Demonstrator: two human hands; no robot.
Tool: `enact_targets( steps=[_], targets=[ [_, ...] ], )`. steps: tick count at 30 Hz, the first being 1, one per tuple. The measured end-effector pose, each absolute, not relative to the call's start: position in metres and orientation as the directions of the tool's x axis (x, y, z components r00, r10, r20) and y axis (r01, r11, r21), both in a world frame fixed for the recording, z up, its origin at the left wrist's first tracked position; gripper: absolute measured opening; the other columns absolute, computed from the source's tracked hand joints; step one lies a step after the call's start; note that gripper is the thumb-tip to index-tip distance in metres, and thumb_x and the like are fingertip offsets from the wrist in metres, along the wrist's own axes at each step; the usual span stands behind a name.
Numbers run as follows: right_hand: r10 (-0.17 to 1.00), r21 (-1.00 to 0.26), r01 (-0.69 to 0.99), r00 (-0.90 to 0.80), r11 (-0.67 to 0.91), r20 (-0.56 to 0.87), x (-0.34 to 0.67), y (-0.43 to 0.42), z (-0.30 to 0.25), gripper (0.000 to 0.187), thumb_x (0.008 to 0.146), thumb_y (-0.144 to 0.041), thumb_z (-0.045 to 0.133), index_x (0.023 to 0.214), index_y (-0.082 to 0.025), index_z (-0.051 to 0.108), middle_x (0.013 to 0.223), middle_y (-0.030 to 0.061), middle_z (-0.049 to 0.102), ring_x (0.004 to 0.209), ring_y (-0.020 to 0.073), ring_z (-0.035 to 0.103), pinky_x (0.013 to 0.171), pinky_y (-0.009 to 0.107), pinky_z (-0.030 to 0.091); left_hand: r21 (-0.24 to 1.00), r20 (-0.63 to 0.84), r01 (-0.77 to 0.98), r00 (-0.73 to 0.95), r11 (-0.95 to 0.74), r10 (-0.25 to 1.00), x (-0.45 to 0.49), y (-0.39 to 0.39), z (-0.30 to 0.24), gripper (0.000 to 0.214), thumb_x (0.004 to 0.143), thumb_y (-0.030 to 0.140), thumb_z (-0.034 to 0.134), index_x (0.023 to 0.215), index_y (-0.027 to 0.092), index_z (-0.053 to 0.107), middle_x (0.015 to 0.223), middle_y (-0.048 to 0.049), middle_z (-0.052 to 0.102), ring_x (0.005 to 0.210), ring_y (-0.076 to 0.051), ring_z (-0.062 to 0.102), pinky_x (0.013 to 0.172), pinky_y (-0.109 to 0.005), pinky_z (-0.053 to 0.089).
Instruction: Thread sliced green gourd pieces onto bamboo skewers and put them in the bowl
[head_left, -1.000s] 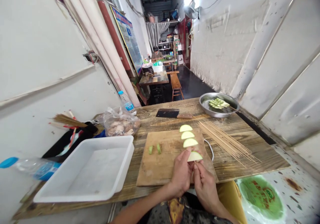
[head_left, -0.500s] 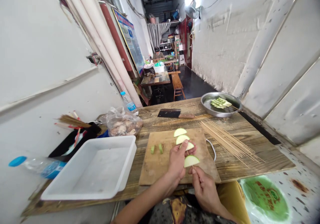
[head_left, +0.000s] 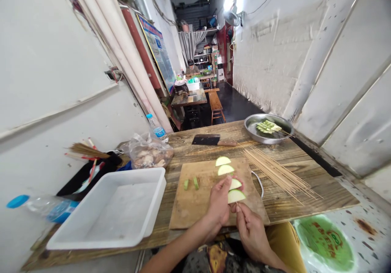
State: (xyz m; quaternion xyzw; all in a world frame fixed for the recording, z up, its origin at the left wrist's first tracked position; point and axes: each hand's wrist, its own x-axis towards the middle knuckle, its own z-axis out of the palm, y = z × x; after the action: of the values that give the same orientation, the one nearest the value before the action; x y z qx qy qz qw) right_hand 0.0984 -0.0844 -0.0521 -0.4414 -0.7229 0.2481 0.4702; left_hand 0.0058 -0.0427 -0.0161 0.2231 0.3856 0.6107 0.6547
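Observation:
Above the wooden cutting board (head_left: pixel 186 212), several half-moon, pale green vegetable slices line up along a thin bamboo skewer. My left hand (head_left: pixel 218 202) is closed around the skewered row, thumb and fingers pinching one slice (head_left: pixel 234 184). The slice closest to me (head_left: pixel 236 196) sits just below that one, in front of my right hand. Farther up the row are two more slices (head_left: pixel 225 169). My right hand (head_left: pixel 251 226) pinches the skewer's lower end between thumb and fingers. Two small green pieces (head_left: pixel 196 183) lie on the board's left half.
Beyond the board lies a cleaver (head_left: pixel 207 140); loose bamboo skewers (head_left: pixel 275 173) spread to the right. A steel bowl (head_left: pixel 252 132) holds skewered green pieces. At left are a white plastic tray (head_left: pixel 104 208), a bag of mushroom-like pieces (head_left: pixel 152 155) and water bottles (head_left: pixel 158 130). A person (head_left: pixel 192 68) sits far back.
My left hand and its slice have shifted slightly right and toward me, narrowing the gap to the nearest slice. The far slices have moved a little right. My right hand stays nearly in place.

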Motion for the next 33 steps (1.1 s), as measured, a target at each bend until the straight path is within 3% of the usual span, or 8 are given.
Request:
enact_targets(
  steps=[3,7,12,18,27,33],
  targets=[
    [0.875,-0.773,0.413,-0.175,0.481,0.451,0.100,-0.085,-0.053,0.025,0.092,-0.021,0.033,0.075,-0.018,0.051,0.053,-0.0033,0.052,0.044,0.0088,0.049,0.044,0.018,0.038,0.780,-0.245,-0.609,-0.089,0.142,0.966,-0.005,-0.034,-0.011,0.042,0.075,0.048,0.062,0.090,0.009,0.063,0.082,-0.0107,0.067,0.067,-0.015,0.062,0.058,-0.025,0.049],
    [0.860,-0.769,0.386,-0.217,0.510,0.462,0.100,-0.084,-0.052,0.025,0.092,-0.022,0.033,0.074,-0.018,0.051,0.055,-0.0034,0.052,0.046,0.0083,0.050,0.047,0.017,0.039,0.762,-0.279,-0.636,-0.151,0.123,0.948,-0.017,-0.022,-0.006,0.037,0.067,0.039,0.072,0.086,0.009,0.063,0.083,-0.0113,0.068,0.074,-0.018,0.065,0.067,-0.027,0.051],
    [0.874,-0.795,0.364,-0.228,0.485,0.429,0.099,-0.086,-0.052,0.027,0.092,-0.022,0.033,0.073,-0.018,0.050,0.053,-0.0040,0.048,0.044,0.0083,0.046,0.045,0.018,0.038,0.732,-0.308,-0.669,-0.155,0.130,0.939,-0.015,-0.020,-0.003,0.034,0.065,0.034,0.074,0.085,0.009,0.061,0.085,-0.0117,0.068,0.075,-0.022,0.066,0.067,-0.031,0.052],
    [0.899,-0.842,0.321,-0.220,0.434,0.379,0.100,-0.090,-0.059,0.025,0.093,-0.024,0.032,0.075,-0.019,0.049,0.050,-0.0068,0.037,0.039,0.0086,0.036,0.040,0.019,0.033,0.759,-0.246,-0.648,-0.191,0.066,0.950,-0.003,-0.030,-0.005,0.034,0.068,0.039,0.071,0.085,0.011,0.061,0.083,-0.0099,0.069,0.077,-0.021,0.067,0.068,-0.030,0.052],
    [0.906,-0.857,0.309,-0.230,0.413,0.354,0.101,-0.088,-0.061,0.027,0.093,-0.028,0.032,0.075,-0.019,0.050,0.051,-0.0058,0.037,0.041,0.0089,0.036,0.040,0.020,0.032,0.763,-0.262,-0.637,-0.148,0.111,0.954,-0.018,-0.021,-0.005,0.046,0.071,0.054,0.063,0.087,0.011,0.063,0.085,-0.0126,0.069,0.078,-0.023,0.066,0.068,-0.033,0.053],
    [0.912,-0.883,0.278,-0.272,0.379,0.306,0.099,-0.089,-0.067,0.029,0.093,-0.032,0.032,0.074,-0.019,0.049,0.051,-0.0057,0.037,0.042,0.0093,0.035,0.041,0.021,0.031,0.756,-0.264,-0.652,-0.209,0.067,0.942,-0.027,-0.010,0.000,0.028,0.070,0.038,0.068,0.081,0.013,0.060,0.087,-0.0110,0.068,0.088,-0.024,0.066,0.078,-0.038,0.052]
  ],
)
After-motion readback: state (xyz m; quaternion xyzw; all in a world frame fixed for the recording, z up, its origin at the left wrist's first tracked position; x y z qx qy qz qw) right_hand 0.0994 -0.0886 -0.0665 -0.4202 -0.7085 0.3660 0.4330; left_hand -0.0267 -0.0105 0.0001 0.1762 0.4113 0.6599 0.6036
